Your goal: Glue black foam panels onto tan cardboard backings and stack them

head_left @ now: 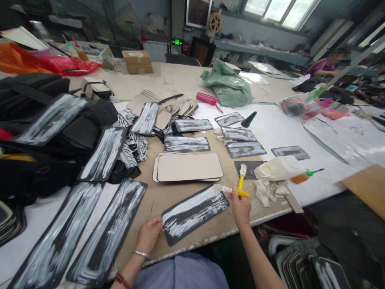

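Observation:
My right hand (241,206) is closed round a paint brush (221,188) with a yellow handle. Its white-coated bristles touch the upper right corner of a black rectangular panel (195,214). White streaks of a paste or glue run along that panel, leaving a dark band in the middle. At the panel's left edge, my left hand (149,235) pinches the rim between thumb and fingers. Just behind my right hand lies a second yellow-handled brush (241,180), its head white, on a dark piece (252,168). A stack of beige panels (189,167) sits beyond the streaked panel.
Several white-streaked panels (112,233) lie to the left, some on black bags (87,124). A whitish container (279,167) and an orange bottle with a green nozzle (301,176) are at right. Farther back are a green bag (230,86) and a cardboard box (137,62). A person (325,66) sits far right.

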`<state>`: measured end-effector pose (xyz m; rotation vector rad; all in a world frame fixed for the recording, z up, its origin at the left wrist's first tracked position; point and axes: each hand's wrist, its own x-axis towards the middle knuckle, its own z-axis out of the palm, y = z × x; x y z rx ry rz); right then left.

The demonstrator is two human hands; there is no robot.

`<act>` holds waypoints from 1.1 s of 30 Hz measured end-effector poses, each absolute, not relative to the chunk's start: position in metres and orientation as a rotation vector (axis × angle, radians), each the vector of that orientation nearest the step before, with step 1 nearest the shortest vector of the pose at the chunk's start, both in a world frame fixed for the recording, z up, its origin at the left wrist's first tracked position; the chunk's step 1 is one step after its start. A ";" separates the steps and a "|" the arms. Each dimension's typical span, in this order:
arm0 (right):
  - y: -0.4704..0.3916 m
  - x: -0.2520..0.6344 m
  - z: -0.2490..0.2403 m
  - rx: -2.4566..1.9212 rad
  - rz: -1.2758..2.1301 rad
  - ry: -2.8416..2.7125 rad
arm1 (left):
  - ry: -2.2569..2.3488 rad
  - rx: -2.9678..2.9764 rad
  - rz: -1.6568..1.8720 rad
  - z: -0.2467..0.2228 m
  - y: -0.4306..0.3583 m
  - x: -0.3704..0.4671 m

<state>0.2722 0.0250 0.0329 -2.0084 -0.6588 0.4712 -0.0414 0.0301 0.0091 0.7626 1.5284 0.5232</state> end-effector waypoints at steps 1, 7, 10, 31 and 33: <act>0.025 0.276 0.034 -2.015 0.457 -0.657 | 1.539 0.758 0.525 0.009 0.030 -0.041; 0.004 0.287 0.053 -2.007 0.449 -0.742 | 1.577 0.737 0.524 0.012 0.030 -0.039; -0.010 0.281 0.063 -2.035 0.450 -0.795 | 1.579 0.751 0.517 0.016 0.030 -0.036; -0.025 0.302 0.078 -2.011 0.410 -0.752 | 1.645 0.831 0.439 0.024 0.034 -0.037; -0.023 0.332 0.095 -2.016 0.280 -0.763 | 1.687 0.826 0.445 0.021 0.038 -0.041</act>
